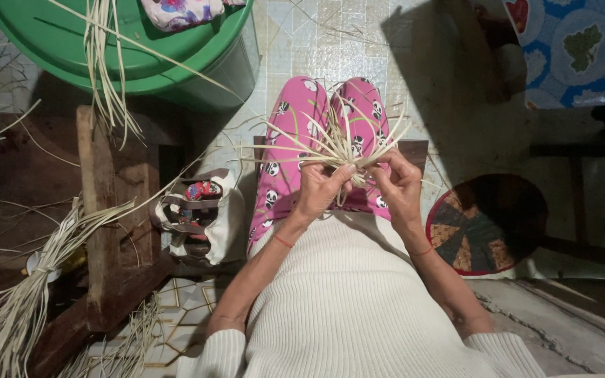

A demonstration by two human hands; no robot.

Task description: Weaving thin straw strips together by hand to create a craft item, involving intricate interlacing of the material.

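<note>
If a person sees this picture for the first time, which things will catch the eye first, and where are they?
In the centre, the left hand and the right hand together grip a fan of pale straw strips above bright pink patterned trousers. At the top left stands a big green tub with more strips hanging over it. A long pale bundle of straw lies at the lower left.

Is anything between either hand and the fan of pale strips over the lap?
Nothing visible. Both the left hand and the right hand already pinch the strips where they cross, fingers in direct contact, above the pink trousers.
</note>
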